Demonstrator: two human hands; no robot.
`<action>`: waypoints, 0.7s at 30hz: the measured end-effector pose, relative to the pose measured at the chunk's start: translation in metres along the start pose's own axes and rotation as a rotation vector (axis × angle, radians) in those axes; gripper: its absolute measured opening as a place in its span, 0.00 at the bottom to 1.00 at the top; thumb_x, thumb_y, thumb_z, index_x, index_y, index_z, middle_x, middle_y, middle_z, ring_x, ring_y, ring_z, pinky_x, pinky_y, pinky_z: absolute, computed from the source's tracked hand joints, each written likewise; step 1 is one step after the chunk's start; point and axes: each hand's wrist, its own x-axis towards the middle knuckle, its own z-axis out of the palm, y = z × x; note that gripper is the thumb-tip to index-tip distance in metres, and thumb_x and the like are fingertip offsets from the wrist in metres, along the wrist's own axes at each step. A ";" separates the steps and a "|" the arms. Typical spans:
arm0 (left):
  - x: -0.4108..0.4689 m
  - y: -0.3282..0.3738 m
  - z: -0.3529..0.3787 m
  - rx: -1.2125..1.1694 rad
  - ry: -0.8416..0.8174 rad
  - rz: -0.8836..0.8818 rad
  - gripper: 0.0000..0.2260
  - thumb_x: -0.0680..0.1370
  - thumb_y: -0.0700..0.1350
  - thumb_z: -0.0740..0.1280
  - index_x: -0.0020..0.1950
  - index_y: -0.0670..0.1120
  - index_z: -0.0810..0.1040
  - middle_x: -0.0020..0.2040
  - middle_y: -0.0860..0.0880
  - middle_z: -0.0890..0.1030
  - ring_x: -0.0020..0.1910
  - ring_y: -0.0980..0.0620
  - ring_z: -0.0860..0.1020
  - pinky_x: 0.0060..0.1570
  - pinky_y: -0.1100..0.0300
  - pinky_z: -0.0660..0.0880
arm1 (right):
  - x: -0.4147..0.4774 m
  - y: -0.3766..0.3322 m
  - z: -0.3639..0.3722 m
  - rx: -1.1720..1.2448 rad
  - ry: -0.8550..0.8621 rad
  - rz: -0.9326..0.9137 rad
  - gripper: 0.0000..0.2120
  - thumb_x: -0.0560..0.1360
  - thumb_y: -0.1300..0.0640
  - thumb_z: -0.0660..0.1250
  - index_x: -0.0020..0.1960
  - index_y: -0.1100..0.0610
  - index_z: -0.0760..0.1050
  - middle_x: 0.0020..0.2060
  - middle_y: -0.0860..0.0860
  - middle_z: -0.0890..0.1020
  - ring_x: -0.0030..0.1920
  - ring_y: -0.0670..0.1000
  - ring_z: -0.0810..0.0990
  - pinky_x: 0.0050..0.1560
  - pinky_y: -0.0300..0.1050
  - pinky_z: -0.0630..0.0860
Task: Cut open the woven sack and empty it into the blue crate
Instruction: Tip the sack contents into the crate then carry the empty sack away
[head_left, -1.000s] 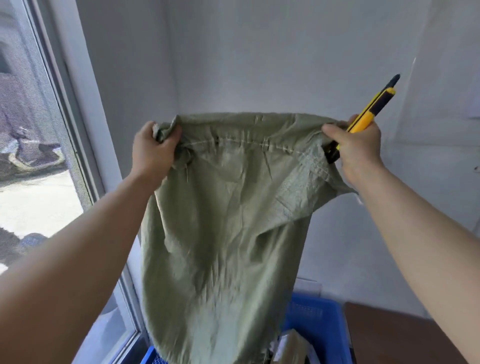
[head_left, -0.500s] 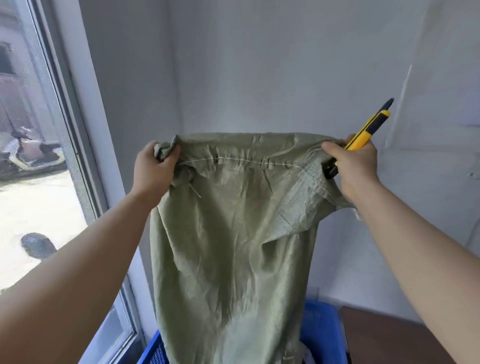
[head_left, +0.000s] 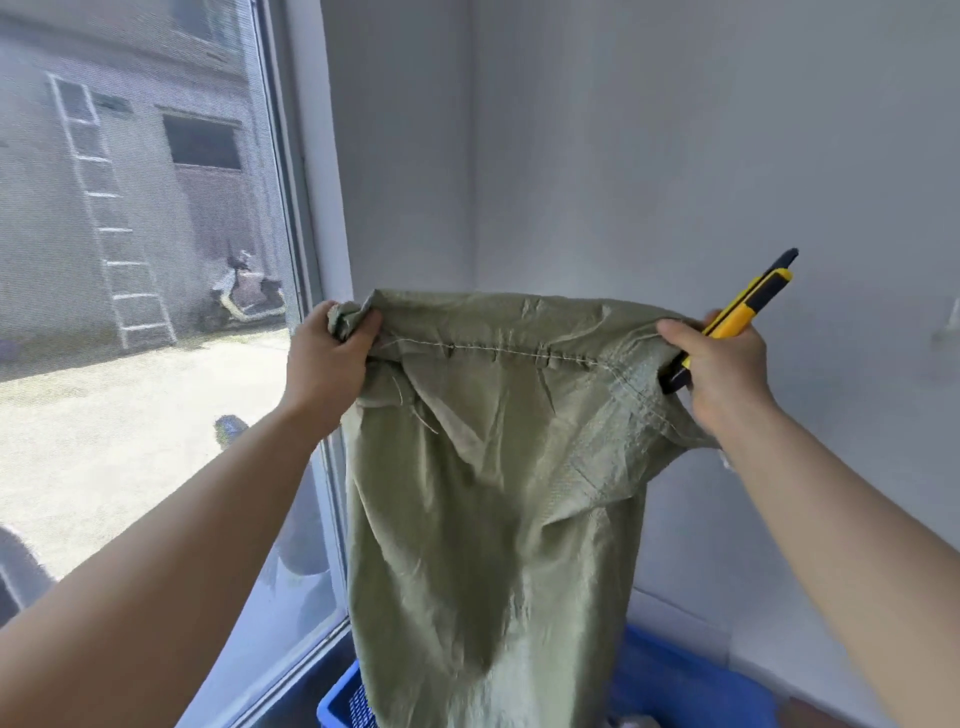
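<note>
Both hands' fingers clamp the green sack (head_left: 483, 467) above the blue crate (head_left: 675, 680) in a white-walled corner (head_left: 623, 156) by the window (head_left: 130, 260).

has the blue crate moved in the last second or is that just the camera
Cannot tell. The blue crate sits lower in view, but the window frame shifted down too, so it looks like the camera tilted.

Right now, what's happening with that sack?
A person holds the green woven sack up by its stitched end, left hand on one corner, right hand on the other while also gripping a yellow utility knife. The sack hangs limp over the blue crate below.
</note>
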 end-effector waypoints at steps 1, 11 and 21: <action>-0.007 -0.001 -0.004 0.009 0.017 -0.019 0.13 0.74 0.52 0.69 0.46 0.41 0.76 0.40 0.43 0.80 0.38 0.48 0.75 0.44 0.46 0.77 | 0.001 0.006 0.001 0.016 -0.029 0.028 0.19 0.64 0.59 0.78 0.40 0.50 0.67 0.36 0.49 0.72 0.42 0.53 0.76 0.48 0.53 0.75; -0.127 0.011 -0.045 0.104 0.060 -0.283 0.17 0.63 0.42 0.80 0.47 0.50 0.77 0.45 0.50 0.81 0.44 0.51 0.79 0.44 0.54 0.78 | -0.013 0.052 -0.025 0.098 -0.327 0.251 0.18 0.67 0.66 0.74 0.38 0.52 0.66 0.34 0.51 0.72 0.39 0.54 0.74 0.47 0.53 0.73; -0.266 0.044 -0.114 0.149 0.403 -0.318 0.05 0.72 0.42 0.73 0.45 0.51 0.80 0.44 0.47 0.83 0.44 0.50 0.80 0.45 0.56 0.78 | -0.098 0.066 0.004 0.207 -0.604 0.519 0.15 0.69 0.66 0.72 0.39 0.53 0.67 0.34 0.53 0.72 0.36 0.54 0.75 0.43 0.50 0.75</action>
